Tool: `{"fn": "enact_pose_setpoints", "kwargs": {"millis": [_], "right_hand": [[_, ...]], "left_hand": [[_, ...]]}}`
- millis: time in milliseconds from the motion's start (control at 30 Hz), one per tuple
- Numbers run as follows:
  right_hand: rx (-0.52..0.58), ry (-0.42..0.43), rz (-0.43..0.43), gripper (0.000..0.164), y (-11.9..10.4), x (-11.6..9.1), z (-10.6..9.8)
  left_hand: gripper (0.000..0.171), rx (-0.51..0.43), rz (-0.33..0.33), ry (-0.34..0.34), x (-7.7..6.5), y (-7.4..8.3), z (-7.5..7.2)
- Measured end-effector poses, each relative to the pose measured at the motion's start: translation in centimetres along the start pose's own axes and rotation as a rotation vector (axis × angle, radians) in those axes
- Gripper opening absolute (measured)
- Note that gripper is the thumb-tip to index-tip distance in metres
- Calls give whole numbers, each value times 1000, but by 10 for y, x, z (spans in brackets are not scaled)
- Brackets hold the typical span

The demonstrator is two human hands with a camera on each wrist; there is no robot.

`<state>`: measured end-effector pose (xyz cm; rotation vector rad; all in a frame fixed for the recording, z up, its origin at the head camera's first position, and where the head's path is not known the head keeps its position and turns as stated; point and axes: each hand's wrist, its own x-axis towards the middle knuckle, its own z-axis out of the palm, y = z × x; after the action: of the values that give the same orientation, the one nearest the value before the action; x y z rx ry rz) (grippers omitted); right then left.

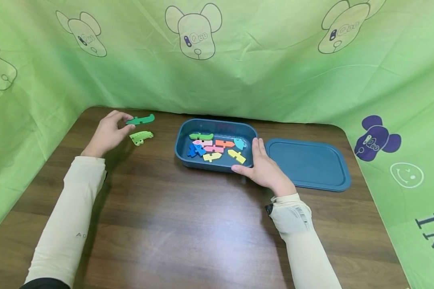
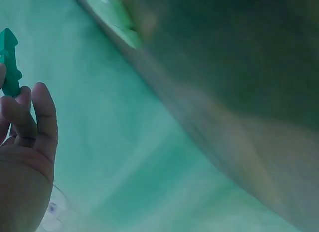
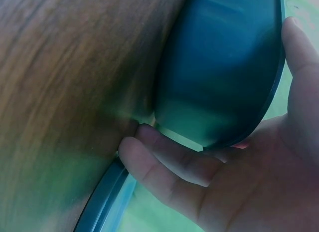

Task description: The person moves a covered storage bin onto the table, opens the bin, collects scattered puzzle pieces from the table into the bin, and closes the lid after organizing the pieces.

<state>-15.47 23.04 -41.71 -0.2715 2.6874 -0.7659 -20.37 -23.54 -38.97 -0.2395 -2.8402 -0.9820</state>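
At the table's far left, my left hand (image 1: 110, 130) pinches a flat dark green toy piece (image 1: 141, 120) with small notches and an upturned end. The same green piece (image 2: 9, 62) stands up from the fingertips in the left wrist view. Just below it on the table lies a light green toy piece (image 1: 141, 137). My right hand (image 1: 267, 168) rests against the near right corner of a blue rectangular box (image 1: 181, 154), thumb at the rim and fingers extended along its right end. The right wrist view shows the fingers outside the box wall (image 3: 214, 67).
Several colored pieces lie inside the box, among them a green one (image 1: 201, 136), an orange one (image 1: 225, 143) and a yellow one (image 1: 236, 156). A blue lid (image 1: 311, 164) lies flat to the right. Green printed cloth (image 1: 238, 80) hangs behind the wooden table (image 1: 173, 224).
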Motion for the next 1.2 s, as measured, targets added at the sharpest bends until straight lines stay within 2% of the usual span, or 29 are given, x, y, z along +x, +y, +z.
{"fn": "enact_pose_setpoints", "kwargs": {"millis": [200,467,733,867,1000,1200], "right_hand": [[-12,5,-13,121,1,0,0],[-8,-3,-11,123,2,0,1],[-2,-6,-7,122,2,0,-1],[4,-3,-7,120,1,0,-1],[7,2,-3,119,1,0,-1],[6,8,-9,119,3,0,0]], "left_hand": [[29,-10,46,-63,15,26,13],[27,11,101,-97,30,51,33],[27,59,172,-158,44,90,57],[27,66,187,-210,51,106,71],[26,46,191,-290,55,116,82],[24,20,176,-371,57,128,90]]}}
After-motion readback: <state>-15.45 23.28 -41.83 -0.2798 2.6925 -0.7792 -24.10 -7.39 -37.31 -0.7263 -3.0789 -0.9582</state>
